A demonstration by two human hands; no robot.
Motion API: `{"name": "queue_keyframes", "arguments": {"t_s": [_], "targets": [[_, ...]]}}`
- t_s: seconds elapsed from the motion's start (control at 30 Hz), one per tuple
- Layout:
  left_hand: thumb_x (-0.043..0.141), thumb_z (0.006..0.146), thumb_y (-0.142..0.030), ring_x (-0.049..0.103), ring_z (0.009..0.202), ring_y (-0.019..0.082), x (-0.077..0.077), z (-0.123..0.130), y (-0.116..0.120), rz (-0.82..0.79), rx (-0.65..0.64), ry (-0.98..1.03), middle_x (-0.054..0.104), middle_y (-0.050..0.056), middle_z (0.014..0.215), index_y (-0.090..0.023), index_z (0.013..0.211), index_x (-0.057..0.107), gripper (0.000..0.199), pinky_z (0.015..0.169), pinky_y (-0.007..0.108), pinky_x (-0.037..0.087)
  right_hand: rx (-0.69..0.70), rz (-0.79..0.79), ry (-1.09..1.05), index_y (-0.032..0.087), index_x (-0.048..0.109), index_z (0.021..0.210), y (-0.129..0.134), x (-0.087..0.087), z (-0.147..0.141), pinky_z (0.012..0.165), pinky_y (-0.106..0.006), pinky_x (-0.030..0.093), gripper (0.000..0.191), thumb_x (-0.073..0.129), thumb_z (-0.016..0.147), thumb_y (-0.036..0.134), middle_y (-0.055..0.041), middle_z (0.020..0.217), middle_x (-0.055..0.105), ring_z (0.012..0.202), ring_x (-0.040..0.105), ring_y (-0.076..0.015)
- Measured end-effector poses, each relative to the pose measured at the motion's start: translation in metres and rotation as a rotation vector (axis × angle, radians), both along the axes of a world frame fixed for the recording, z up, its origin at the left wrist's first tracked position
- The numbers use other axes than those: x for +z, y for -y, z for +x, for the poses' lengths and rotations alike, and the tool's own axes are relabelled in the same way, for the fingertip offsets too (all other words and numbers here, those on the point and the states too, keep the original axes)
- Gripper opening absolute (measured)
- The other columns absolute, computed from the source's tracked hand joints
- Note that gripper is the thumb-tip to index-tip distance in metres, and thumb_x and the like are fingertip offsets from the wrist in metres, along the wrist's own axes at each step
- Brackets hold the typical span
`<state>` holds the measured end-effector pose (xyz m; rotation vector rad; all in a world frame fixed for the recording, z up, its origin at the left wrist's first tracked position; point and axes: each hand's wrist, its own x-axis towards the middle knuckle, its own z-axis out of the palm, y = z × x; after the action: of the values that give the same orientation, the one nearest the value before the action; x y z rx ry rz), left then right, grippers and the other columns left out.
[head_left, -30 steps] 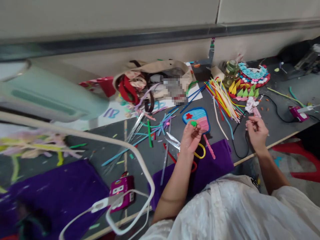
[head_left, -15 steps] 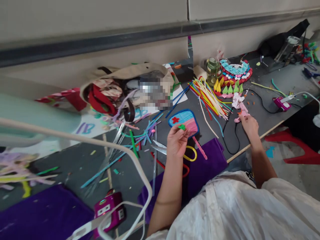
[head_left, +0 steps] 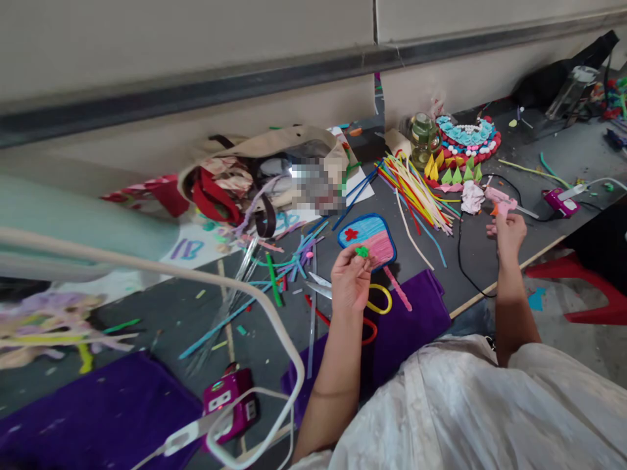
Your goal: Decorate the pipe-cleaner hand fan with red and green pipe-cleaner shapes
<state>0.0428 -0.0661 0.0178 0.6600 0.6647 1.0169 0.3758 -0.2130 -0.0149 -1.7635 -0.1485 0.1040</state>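
Between the fingertips of my left hand [head_left: 351, 277] is a small green pipe-cleaner flower [head_left: 362, 252]. Just behind it lies a fan-shaped piece [head_left: 382, 228] in blue and pink with a red flower and a pink stem. Over at the right, my right hand [head_left: 510, 232] is closed round the handle of a pink glue gun [head_left: 500, 199], lifted off the table, its nozzle side near a crumpled pale tissue [head_left: 473, 197]. Scissors [head_left: 379, 299] with yellow and red handles lie partly hidden under my left wrist. A folded purple cloth [head_left: 416, 307] is spread near my body.
A bundle of coloured pipe cleaners [head_left: 416, 192] lies mid-table beside a green-lidded jar [head_left: 422, 140] and a beaded collar [head_left: 467, 140]. A stuffed beige bag [head_left: 274, 140] stands at the back. A white cable [head_left: 245, 287] arcs across the left, above a magenta power socket [head_left: 230, 398].
My right hand has picked the glue gun up from beside the tissue and moved it right. My left hand keeps the green flower in nearly the same place. The view has shifted slightly.
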Motion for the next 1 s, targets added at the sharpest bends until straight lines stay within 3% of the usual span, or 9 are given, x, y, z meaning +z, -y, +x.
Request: {"name": "queue_keyframes", "arguments": {"t_s": [0.13, 0.2, 0.3, 0.4, 0.47, 0.57, 0.7, 0.8, 1.0], "targets": [[0.093, 0.053, -0.035, 0.067, 0.070, 0.007, -0.005, 0.003, -0.001, -0.035, -0.015, 0.035, 0.072, -0.004, 0.079, -0.025, 0.086, 0.070, 0.041, 0.072, 0.020, 0.058, 0.058, 0.258, 0.071, 0.021, 0.051, 0.091, 0.002, 0.014, -0.005, 0.052, -0.024, 0.056, 0.034, 0.071, 0.068, 0.036, 0.0046, 0.074, 0.062, 0.054, 0.062, -0.0100], [0.092, 0.056, -0.036, 0.067, 0.071, 0.008, -0.007, 0.004, -0.001, -0.031, -0.038, 0.039, 0.072, -0.004, 0.080, -0.025, 0.088, 0.069, 0.041, 0.074, 0.021, 0.058, 0.187, 0.318, 0.058, 0.020, 0.057, 0.091, 0.002, 0.028, -0.017, 0.056, -0.024, 0.057, 0.031, 0.073, 0.069, 0.035, 0.0049, 0.073, 0.061, 0.054, 0.058, -0.0081], [0.091, 0.055, -0.034, 0.067, 0.071, 0.009, -0.007, 0.006, -0.001, -0.031, -0.070, 0.046, 0.071, -0.003, 0.078, -0.024, 0.090, 0.068, 0.043, 0.078, 0.024, 0.058, 0.385, 0.348, 0.027, 0.019, 0.064, 0.091, 0.000, 0.050, -0.044, 0.050, -0.023, 0.052, 0.027, 0.074, 0.071, 0.034, 0.0034, 0.070, 0.062, 0.054, 0.056, -0.0092], [0.092, 0.053, -0.033, 0.066, 0.070, 0.009, -0.003, 0.007, -0.001, -0.039, -0.077, 0.066, 0.069, -0.002, 0.076, -0.023, 0.090, 0.069, 0.044, 0.079, 0.026, 0.058, 0.592, 0.261, 0.018, 0.018, 0.066, 0.072, -0.001, 0.066, -0.078, 0.047, -0.023, 0.048, 0.018, 0.075, 0.073, 0.034, -0.0006, 0.063, 0.065, 0.051, 0.057, -0.0112], [0.093, 0.051, -0.032, 0.065, 0.070, 0.010, 0.000, 0.007, 0.000, -0.053, -0.077, 0.084, 0.069, -0.002, 0.077, -0.023, 0.088, 0.070, 0.045, 0.080, 0.027, 0.058, 0.668, 0.244, 0.051, 0.019, 0.064, 0.060, -0.002, 0.071, -0.101, 0.050, -0.026, 0.050, 0.024, 0.076, 0.073, 0.034, -0.0038, 0.066, 0.069, 0.056, 0.061, -0.0142], [0.093, 0.051, -0.034, 0.064, 0.071, 0.011, 0.005, 0.006, 0.002, -0.051, -0.079, 0.092, 0.069, -0.001, 0.078, -0.022, 0.085, 0.070, 0.043, 0.082, 0.030, 0.057, 0.794, 0.218, 0.073, 0.021, 0.074, 0.080, -0.004, 0.076, -0.130, 0.065, -0.033, 0.057, 0.013, 0.077, 0.074, 0.032, -0.0060, 0.085, 0.076, 0.075, 0.070, -0.0205], [0.093, 0.052, -0.039, 0.063, 0.070, 0.011, 0.006, 0.005, 0.003, -0.021, -0.063, 0.089, 0.067, -0.001, 0.075, -0.021, 0.080, 0.068, 0.042, 0.084, 0.033, 0.056, 0.948, 0.152, 0.149, 0.024, 0.074, 0.093, -0.005, 0.087, -0.153, 0.079, -0.038, 0.058, 0.020, 0.078, 0.074, 0.028, -0.0040, 0.088, 0.075, 0.082, 0.070, -0.0220], [0.092, 0.053, -0.038, 0.063, 0.068, 0.011, 0.008, 0.005, 0.003, -0.012, -0.061, 0.086, 0.067, -0.001, 0.075, -0.021, 0.080, 0.068, 0.041, 0.084, 0.033, 0.056, 1.067, 0.116, 0.268, 0.026, 0.072, 0.090, -0.007, 0.093, -0.161, 0.078, -0.037, 0.056, 0.012, 0.074, 0.079, 0.028, -0.0035, 0.089, 0.072, 0.085, 0.068, -0.0221], [0.094, 0.049, -0.036, 0.066, 0.069, 0.014, 0.019, 0.006, 0.006, -0.004, -0.069, 0.093, 0.069, 0.000, 0.074, -0.021, 0.079, 0.070, 0.041, 0.078, 0.033, 0.056, 1.088, -0.018, 0.433, 0.027, 0.067, 0.086, -0.012, 0.090, -0.172, 0.070, -0.031, 0.053, 0.009, 0.070, 0.083, 0.034, -0.0022, 0.083, 0.068, 0.077, 0.064, -0.0191]]}}
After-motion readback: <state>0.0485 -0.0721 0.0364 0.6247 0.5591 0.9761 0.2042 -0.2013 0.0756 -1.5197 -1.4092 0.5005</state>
